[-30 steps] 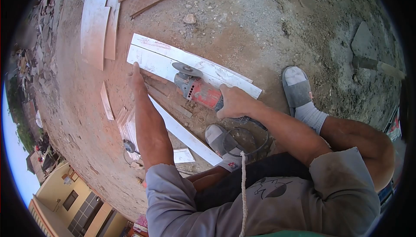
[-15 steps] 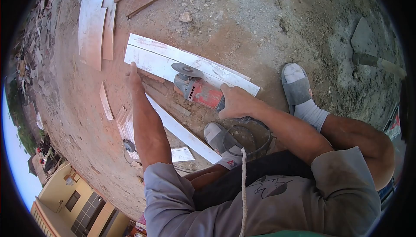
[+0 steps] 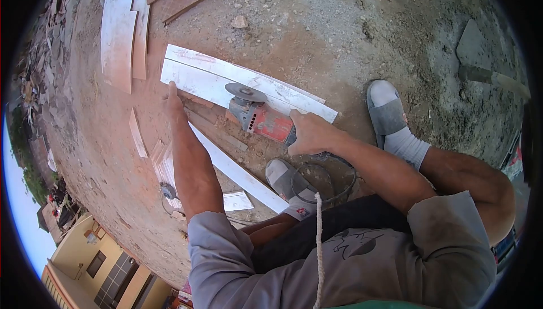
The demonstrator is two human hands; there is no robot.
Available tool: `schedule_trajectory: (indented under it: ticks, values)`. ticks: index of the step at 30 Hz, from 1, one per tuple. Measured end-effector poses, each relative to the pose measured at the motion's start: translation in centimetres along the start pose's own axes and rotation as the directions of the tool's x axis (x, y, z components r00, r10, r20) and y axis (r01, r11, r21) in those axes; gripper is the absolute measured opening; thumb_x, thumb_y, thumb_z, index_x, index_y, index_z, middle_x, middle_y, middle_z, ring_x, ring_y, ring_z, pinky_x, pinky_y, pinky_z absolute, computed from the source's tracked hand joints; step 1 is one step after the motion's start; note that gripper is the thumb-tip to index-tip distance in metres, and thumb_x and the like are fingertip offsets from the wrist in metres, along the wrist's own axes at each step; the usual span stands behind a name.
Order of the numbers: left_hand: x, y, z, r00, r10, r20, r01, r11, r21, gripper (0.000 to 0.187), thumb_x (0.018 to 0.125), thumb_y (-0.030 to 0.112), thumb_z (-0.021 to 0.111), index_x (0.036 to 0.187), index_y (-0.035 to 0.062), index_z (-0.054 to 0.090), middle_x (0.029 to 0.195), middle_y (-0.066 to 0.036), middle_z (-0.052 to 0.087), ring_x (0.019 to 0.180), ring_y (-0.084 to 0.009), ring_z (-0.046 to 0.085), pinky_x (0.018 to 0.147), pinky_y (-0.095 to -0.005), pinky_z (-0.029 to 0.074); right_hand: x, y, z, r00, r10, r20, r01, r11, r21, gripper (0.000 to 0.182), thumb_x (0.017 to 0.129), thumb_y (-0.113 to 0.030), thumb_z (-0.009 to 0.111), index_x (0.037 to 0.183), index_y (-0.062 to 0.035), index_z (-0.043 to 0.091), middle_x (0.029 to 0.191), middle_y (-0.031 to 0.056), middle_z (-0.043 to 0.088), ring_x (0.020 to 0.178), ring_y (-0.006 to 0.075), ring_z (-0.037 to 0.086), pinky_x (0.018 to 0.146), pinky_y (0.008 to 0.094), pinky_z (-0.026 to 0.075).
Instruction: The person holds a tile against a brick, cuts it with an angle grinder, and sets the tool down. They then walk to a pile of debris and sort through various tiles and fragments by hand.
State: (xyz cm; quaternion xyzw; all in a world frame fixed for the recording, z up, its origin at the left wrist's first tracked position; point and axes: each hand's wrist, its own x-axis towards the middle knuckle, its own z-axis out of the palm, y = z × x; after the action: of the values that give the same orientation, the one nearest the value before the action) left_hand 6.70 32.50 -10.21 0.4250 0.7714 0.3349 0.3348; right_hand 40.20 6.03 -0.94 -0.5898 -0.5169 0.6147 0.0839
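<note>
Seemingly cutting, needing steadiness next, my right hand (image 3: 314, 134) clasps the grinder (image 3: 271, 124); my left hand (image 3: 173, 103), grip unclear, meets the panel's (image 3: 206, 81) corner.

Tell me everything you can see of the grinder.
The grinder has a scuffed red body, plastic by its look, and a dusty grey head with dark vent slots. A round grey disc sits on the head, over the white strip; contact or spin can't be told. It is held aslant, its rear in the right hand. A dark cord loops near that end.
</note>
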Motion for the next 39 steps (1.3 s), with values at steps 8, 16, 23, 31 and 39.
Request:
schedule_trajectory:
  ticks: [8, 16, 23, 31, 39]
  values:
    - [0.4, -0.2, -0.1, 0.999, 0.028, -0.029, -0.027, 0.999, 0.039, 0.051, 0.080, 0.042, 0.077, 0.083, -0.0059, 0.061, 0.078, -0.009, 0.061, 0.065, -0.0145, 0.055, 0.054, -0.0306, 0.044, -0.4, 0.3, 0.1, 1.000, 0.005, 0.001, -0.005, 1.000, -0.014, 0.069, 0.061, -0.028, 0.073, 0.111, 0.0109, 0.046, 0.090, 0.0334, 0.063, 0.090, 0.0454, 0.063, 0.080, 0.0458, 0.051]
    - [0.9, -0.7, -0.1, 1.000, -0.006, 0.016, 0.008, 0.996, -0.084, 0.050, 0.081, 0.039, 0.077, 0.090, -0.0070, 0.060, 0.081, -0.011, 0.061, 0.066, -0.0161, 0.056, 0.055, -0.0311, 0.045, -0.2, 0.1, 0.0, 1.000, 0.013, 0.014, -0.013, 1.000, 0.010, 0.069, 0.062, -0.028, 0.072, 0.112, 0.0116, 0.046, 0.091, 0.0335, 0.063, 0.091, 0.0456, 0.063, 0.080, 0.0456, 0.051]
    - [0.8, -0.6, -0.1, 0.999, 0.007, 0.037, -0.004, 0.997, -0.074, 0.050, 0.081, 0.040, 0.076, 0.088, -0.0065, 0.061, 0.085, -0.012, 0.063, 0.070, -0.0169, 0.058, 0.058, -0.0333, 0.047, -1.0, 0.6, -0.1, 1.000, 0.010, 0.006, -0.010, 1.000, -0.005, 0.069, 0.062, -0.027, 0.072, 0.112, 0.0122, 0.046, 0.090, 0.0335, 0.062, 0.091, 0.0455, 0.063, 0.080, 0.0454, 0.051]
    - [-0.5, 0.9, 0.1, 1.000, -0.022, -0.017, 0.022, 1.000, 0.013, 0.046, 0.082, 0.040, 0.075, 0.084, -0.0052, 0.063, 0.081, -0.010, 0.063, 0.064, -0.0159, 0.057, 0.053, -0.0317, 0.045, -1.2, 1.0, 0.0, 1.000, 0.000, 0.007, 0.000, 1.000, 0.018, 0.068, 0.062, -0.028, 0.072, 0.110, 0.0117, 0.046, 0.088, 0.0330, 0.062, 0.088, 0.0456, 0.062, 0.079, 0.0460, 0.051]
    - [-1.0, 1.4, 0.1, 0.999, -0.025, -0.020, 0.024, 1.000, -0.016, 0.042, 0.084, 0.036, 0.074, 0.084, -0.0039, 0.063, 0.078, -0.009, 0.062, 0.060, -0.0145, 0.056, 0.049, -0.0297, 0.043, -1.1, 1.1, 0.3, 1.000, 0.020, 0.000, -0.020, 1.000, 0.009, 0.065, 0.062, -0.026, 0.072, 0.109, 0.0111, 0.047, 0.088, 0.0335, 0.062, 0.090, 0.0457, 0.063, 0.079, 0.0461, 0.051]
